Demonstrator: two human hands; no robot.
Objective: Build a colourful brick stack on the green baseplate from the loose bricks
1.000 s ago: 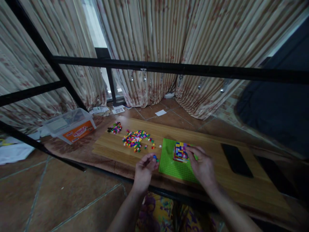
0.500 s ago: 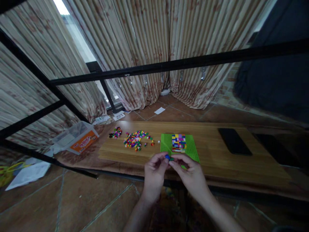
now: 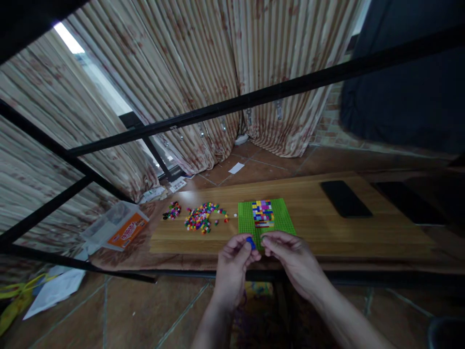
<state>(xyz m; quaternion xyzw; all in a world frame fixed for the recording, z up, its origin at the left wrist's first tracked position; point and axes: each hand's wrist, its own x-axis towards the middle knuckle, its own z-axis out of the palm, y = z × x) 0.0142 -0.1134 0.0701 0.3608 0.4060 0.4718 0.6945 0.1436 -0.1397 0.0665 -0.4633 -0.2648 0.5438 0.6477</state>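
Observation:
My left hand pinches a blue toy brick between thumb and fingertips, just over the near edge of the green baseplate. Close beside it, my right hand is closed at the fingertips on a small dark green brick, mostly covered by the fingers. A gap separates the two hands. On the baseplate stands a block of multicoloured bricks, built up in rows. Left of the plate lies a loose pile of small coloured bricks, with a white brick apart from it.
A smaller heap of pieces lies at the left of the wooden board. Beyond it sits a clear plastic box with an orange label. A black tablet-like slab rests on the right. A black metal rail crosses behind.
My hands have moved apart, parting the blue brick from the green one. The blue brick stays in my left fingers. The camera view has tilted and shifted slightly.

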